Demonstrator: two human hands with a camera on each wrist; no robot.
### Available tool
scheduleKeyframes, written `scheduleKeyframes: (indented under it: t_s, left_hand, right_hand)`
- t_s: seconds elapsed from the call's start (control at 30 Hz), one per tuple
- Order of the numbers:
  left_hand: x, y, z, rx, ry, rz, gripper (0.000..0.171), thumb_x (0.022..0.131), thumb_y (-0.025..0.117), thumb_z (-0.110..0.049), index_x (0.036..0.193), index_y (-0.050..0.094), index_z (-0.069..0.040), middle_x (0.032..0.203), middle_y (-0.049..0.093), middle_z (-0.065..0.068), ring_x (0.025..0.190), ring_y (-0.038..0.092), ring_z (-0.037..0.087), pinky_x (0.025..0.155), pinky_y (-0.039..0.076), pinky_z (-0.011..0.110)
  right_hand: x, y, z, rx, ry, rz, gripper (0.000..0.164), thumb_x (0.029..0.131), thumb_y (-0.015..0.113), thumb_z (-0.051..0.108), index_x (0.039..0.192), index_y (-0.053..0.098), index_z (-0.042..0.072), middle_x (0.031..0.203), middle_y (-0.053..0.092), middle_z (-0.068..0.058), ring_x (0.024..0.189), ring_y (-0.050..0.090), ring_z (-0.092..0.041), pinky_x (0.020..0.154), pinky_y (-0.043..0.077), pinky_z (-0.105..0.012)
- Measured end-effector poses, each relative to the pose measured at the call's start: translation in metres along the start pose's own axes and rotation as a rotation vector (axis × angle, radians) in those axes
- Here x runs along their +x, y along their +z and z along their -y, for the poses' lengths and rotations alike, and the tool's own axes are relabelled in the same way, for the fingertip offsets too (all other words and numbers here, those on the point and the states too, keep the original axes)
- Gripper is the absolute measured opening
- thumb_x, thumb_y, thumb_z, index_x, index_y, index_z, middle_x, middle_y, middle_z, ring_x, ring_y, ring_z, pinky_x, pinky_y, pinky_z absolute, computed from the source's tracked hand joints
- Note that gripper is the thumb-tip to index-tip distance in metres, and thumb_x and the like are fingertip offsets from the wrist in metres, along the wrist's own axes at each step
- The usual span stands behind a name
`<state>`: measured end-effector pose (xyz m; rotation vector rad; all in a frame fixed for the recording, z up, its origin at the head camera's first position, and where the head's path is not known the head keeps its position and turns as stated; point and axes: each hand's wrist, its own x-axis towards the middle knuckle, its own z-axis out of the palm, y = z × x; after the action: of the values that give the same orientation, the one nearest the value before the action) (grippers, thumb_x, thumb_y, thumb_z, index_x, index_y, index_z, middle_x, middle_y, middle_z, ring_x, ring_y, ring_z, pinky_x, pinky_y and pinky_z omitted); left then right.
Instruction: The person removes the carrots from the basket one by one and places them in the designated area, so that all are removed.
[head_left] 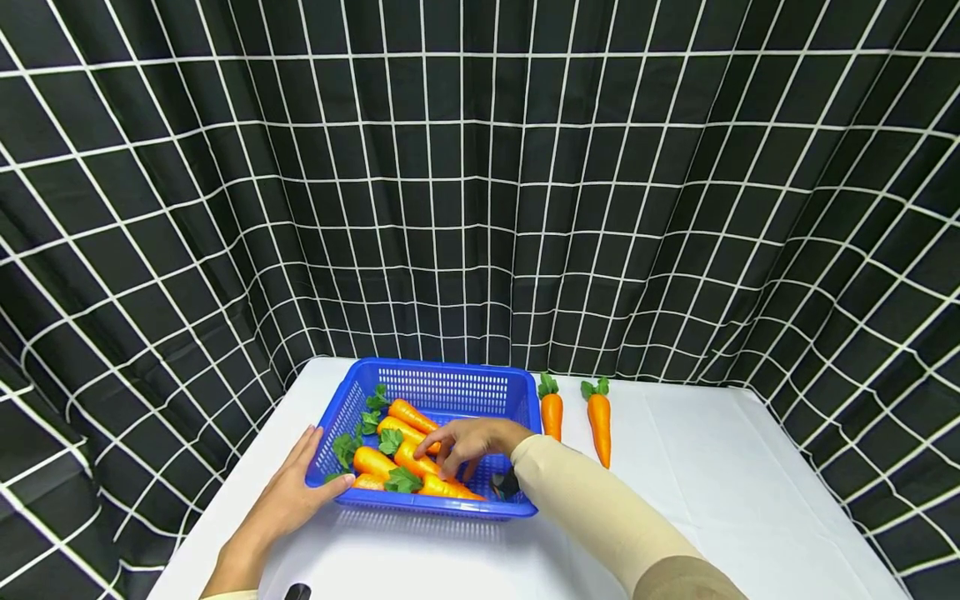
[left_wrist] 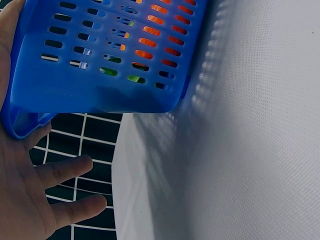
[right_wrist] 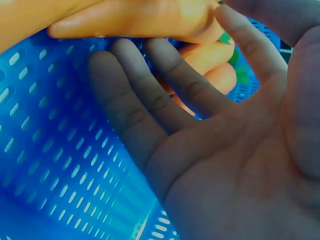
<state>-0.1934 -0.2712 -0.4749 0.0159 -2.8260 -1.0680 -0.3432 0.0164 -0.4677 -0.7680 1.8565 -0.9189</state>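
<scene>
Several orange carrots with green leafy tops lie in a blue plastic basket, mostly toward its left side. My left hand rests at the basket's left front corner, thumb over the rim and the other fingers spread along the outside. In the left wrist view those fingers are straight beside the blue wall. My right hand reaches down into the basket over the carrots. From the right wrist, its loosely bent fingers show close against a carrot, and the palm holds nothing.
Two more carrots, a nearer one and one beside the basket, lie on the white table to the right. Black curtain with a white grid stands behind and on both sides.
</scene>
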Motion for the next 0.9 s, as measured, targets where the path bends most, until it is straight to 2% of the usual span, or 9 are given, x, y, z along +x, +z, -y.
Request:
scheduleKeyframes:
  t_s: [0.23,0.47,0.57,0.67,0.8,0.9]
  left_hand:
    - [-0.001,0.001,0.000,0.007,-0.004,0.000,0.104,0.081,0.069,-0.058,0.153,0.020,-0.001,0.158,0.011,0.019,0.140,0.015,0.045,0.106,0.017,0.064]
    - [0.000,0.000,-0.001,0.004,-0.004,-0.002,0.105,0.081,0.069,-0.059,0.153,0.020,-0.002,0.158,0.011,0.019,0.140,0.015,0.045,0.106,0.017,0.064]
    - [0.000,0.000,-0.002,0.004,-0.003,-0.002,0.103,0.082,0.070,-0.056,0.153,0.019,-0.002,0.158,0.010,0.019,0.140,0.014,0.045,0.106,0.016,0.064]
    - [0.000,-0.001,-0.002,0.007,-0.004,0.000,0.101,0.082,0.070,-0.054,0.153,0.020,-0.003,0.158,0.010,0.019,0.140,0.014,0.045,0.105,0.016,0.065]
    - [0.000,0.000,-0.002,0.013,-0.011,-0.001,0.101,0.082,0.070,-0.054,0.153,0.020,-0.003,0.158,0.011,0.019,0.140,0.015,0.046,0.105,0.017,0.065]
    - [-0.001,0.000,-0.002,0.015,-0.018,0.002,0.101,0.082,0.070,-0.054,0.153,0.020,-0.003,0.159,0.011,0.018,0.140,0.015,0.046,0.105,0.017,0.065]
  right_hand:
    - [0.000,0.004,-0.001,-0.054,0.027,0.046,0.027,0.082,0.075,0.008,0.108,0.074,0.017,0.100,0.062,-0.002,0.087,0.060,-0.016,0.070,0.056,-0.040]
    - [-0.003,0.005,0.003,-0.085,0.117,0.091,0.030,0.082,0.075,0.008,0.108,0.071,0.021,0.093,0.054,-0.002,0.085,0.058,-0.016,0.068,0.056,-0.040]
    - [-0.004,0.005,0.004,-0.074,0.116,0.090,0.030,0.081,0.076,0.007,0.107,0.070,0.021,0.089,0.053,-0.001,0.085,0.059,-0.017,0.067,0.056,-0.042]
    - [-0.005,0.004,0.005,-0.082,0.103,0.091,0.030,0.079,0.077,0.008,0.104,0.069,0.022,0.086,0.052,0.000,0.084,0.059,-0.016,0.067,0.056,-0.043]
    - [-0.006,0.002,0.008,-0.212,0.016,0.074,0.029,0.076,0.080,0.012,0.099,0.067,0.023,0.086,0.054,-0.001,0.081,0.054,-0.013,0.069,0.050,-0.029]
    - [-0.007,0.002,0.009,-0.272,-0.070,0.071,0.028,0.075,0.080,0.010,0.096,0.066,0.021,0.078,0.053,0.001,0.072,0.049,-0.010,0.062,0.041,-0.021]
